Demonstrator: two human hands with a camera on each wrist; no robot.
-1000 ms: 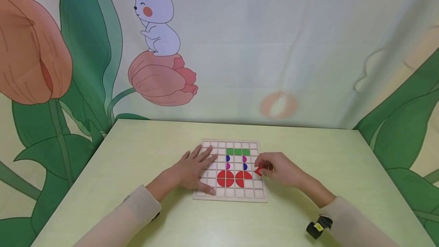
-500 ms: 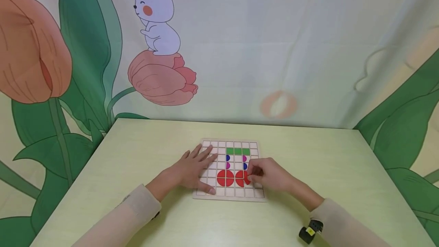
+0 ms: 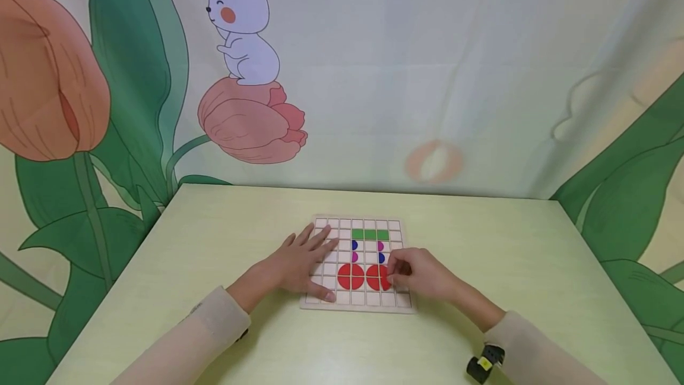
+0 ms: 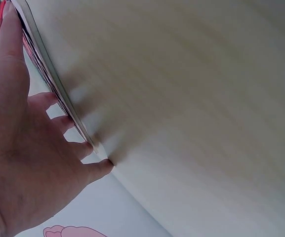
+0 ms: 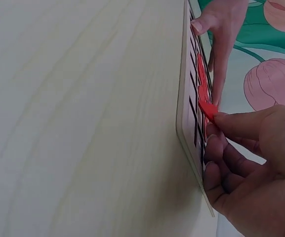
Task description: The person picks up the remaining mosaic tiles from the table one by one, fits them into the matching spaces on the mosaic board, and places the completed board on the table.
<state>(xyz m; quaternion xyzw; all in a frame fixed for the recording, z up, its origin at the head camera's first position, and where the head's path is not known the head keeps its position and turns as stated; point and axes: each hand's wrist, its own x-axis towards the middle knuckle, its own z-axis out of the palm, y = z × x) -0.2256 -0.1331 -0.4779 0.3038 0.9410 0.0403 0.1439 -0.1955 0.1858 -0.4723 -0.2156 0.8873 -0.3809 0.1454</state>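
A pale square grid board (image 3: 358, 308) lies on the table. My left hand (image 3: 299, 261) rests with spread, straight fingers on its left side, the thumb near the front. My right hand (image 3: 424, 275) pinches a red quarter-circle piece (image 5: 209, 109) between thumb and fingers, over the lower right cell of the right-hand red circle (image 3: 374, 278). In the right wrist view the piece tilts up from the board's surface. To the left is a full red circle (image 3: 351, 277) of quarter pieces. Green squares (image 3: 370, 234) form a row near the top, above small blue half-circles (image 3: 355, 245) and magenta half-circles (image 3: 380, 246).
The light yellow-green table (image 3: 256, 212) extends around the board. Behind it hangs a curtain (image 3: 374, 106) printed with a rabbit and tulips. A black wrist device (image 3: 485, 364) sits at the right sleeve.
My right hand has carried the red piece leftward from the board's right edge to the right-hand circle, then stayed almost still there. The left hand has held its place.
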